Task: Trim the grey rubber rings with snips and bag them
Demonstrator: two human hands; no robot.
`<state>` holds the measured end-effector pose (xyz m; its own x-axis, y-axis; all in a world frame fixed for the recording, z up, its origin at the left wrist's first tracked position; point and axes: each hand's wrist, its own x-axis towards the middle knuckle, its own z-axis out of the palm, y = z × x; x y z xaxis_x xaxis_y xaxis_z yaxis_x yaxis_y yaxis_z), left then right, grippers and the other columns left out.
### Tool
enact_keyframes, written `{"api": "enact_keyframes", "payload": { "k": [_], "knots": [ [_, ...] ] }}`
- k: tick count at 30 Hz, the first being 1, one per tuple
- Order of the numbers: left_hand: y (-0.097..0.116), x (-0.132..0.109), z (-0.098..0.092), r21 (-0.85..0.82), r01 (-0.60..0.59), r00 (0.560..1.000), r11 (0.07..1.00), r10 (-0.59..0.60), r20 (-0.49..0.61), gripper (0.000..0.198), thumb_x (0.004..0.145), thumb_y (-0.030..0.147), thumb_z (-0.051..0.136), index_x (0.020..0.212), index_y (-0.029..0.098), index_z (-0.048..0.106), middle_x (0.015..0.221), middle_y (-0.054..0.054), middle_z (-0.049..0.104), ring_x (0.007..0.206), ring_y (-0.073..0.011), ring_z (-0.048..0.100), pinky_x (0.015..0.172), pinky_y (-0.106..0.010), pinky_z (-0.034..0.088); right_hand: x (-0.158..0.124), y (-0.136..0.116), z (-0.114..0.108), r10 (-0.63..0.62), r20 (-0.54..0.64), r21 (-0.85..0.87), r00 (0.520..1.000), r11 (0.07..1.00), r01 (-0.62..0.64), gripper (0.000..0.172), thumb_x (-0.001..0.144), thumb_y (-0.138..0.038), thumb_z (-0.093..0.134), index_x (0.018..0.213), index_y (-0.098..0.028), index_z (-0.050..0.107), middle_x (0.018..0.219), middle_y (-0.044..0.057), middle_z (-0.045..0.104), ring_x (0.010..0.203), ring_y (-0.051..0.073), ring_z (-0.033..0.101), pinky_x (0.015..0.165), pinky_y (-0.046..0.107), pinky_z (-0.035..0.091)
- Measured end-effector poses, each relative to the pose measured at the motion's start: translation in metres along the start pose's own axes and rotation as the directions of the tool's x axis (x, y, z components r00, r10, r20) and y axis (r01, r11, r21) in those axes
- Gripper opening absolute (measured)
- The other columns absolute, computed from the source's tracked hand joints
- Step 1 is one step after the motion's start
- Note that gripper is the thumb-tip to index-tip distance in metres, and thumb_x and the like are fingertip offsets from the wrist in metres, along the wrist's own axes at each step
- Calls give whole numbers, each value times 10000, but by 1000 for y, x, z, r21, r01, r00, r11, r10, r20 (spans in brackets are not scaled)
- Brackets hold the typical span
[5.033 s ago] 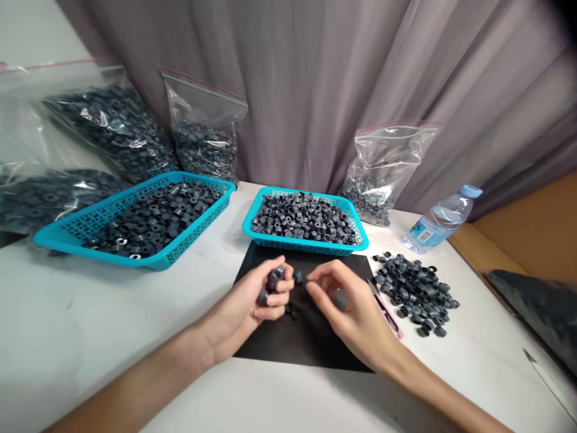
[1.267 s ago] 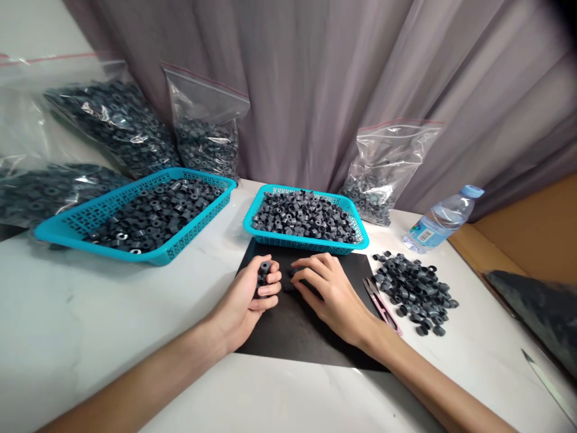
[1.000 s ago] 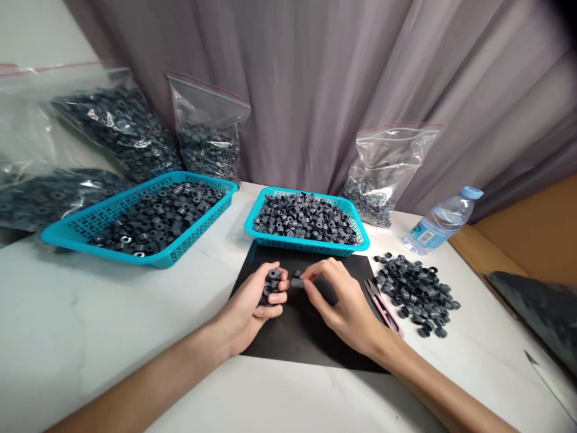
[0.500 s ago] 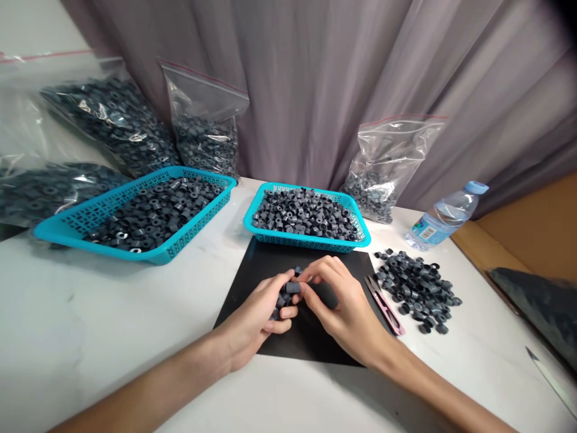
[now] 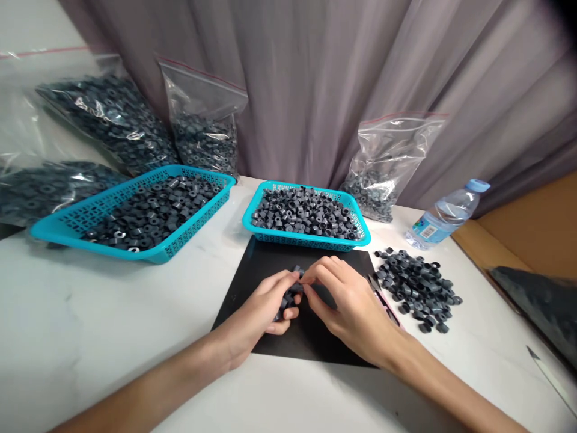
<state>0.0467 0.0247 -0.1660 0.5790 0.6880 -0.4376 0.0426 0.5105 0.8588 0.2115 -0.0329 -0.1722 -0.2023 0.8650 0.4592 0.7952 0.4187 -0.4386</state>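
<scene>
Several small dark grey plastic rings (image 5: 288,299) are cupped in my left hand (image 5: 261,307), its fingers curled around them and its thumb on top. My right hand (image 5: 340,294) is closed in a pinch, thumb and index fingertips meeting at a ring on the edge of that handful. The fingertips partly hide this ring. Both hands are over a black mat (image 5: 311,337). Beside my right hand lies a pair of pink-handled thread snips (image 5: 383,300), partly covered by the hand.
A blue basket (image 5: 306,239) of grey rings stands behind the mat, a larger one (image 5: 162,255) to its left. Loose rings (image 5: 419,288) are heaped at right, near a water bottle (image 5: 446,216). Zip bags (image 5: 205,132) of rings line the curtain. A pointed blade (image 5: 547,373) lies far right.
My right hand has shifted slightly and now covers more of the snips. The ring at its fingertips has turned and is less visible. The rings in my left hand have shifted a little.
</scene>
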Motion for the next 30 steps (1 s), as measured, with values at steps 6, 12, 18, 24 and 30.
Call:
{"api": "enact_keyframes", "payload": {
  "k": [6, 12, 18, 24, 30],
  "knots": [
    [0, 1, -1, -17, 10, 997, 1000, -9, 78, 181, 1013, 302, 499, 922, 150, 533, 811, 36, 410, 591, -29, 348, 409, -106, 166, -2, 1, -7, 161, 47, 269, 986, 948, -168, 57, 1016, -187, 493, 993, -209, 540, 922, 8, 609, 838, 150, 561, 762, 288, 442],
    [7, -1, 2, -65, 52, 983, 997, -40, 176, 181, 1012, 306, 502, 940, 148, 552, 825, 16, 453, 575, -31, 384, 383, -110, 140, -2, 9, -16, 238, 59, 505, 970, 831, -235, 80, 1020, -262, 533, 978, -200, 560, 921, 6, 632, 817, 131, 598, 760, 262, 481],
    [10, -3, 2, -152, 123, 966, 981, -83, 246, 318, 1021, 390, 467, 871, 134, 583, 810, 5, 477, 530, -21, 381, 359, -104, 167, 0, 13, -24, 221, 72, 580, 973, 784, -221, 93, 1007, -280, 575, 991, -194, 606, 926, 7, 646, 812, 126, 606, 763, 255, 499],
    [10, -3, 0, -186, 147, 966, 971, -101, 238, 340, 993, 434, 513, 959, 129, 661, 826, -27, 565, 536, -32, 401, 351, -99, 182, 1, 12, -35, 207, 60, 505, 976, 837, -209, 107, 1003, -289, 589, 1004, -210, 662, 951, 2, 683, 841, 124, 623, 779, 240, 493],
    [9, -5, 2, -199, 159, 966, 967, -110, 235, 370, 1004, 427, 479, 932, 125, 680, 817, -62, 632, 519, -40, 414, 342, -98, 179, 1, 9, -40, 190, 99, 475, 977, 853, -214, 119, 1008, -291, 585, 1001, -215, 677, 923, -5, 698, 815, 122, 615, 767, 232, 484]
  ]
}}
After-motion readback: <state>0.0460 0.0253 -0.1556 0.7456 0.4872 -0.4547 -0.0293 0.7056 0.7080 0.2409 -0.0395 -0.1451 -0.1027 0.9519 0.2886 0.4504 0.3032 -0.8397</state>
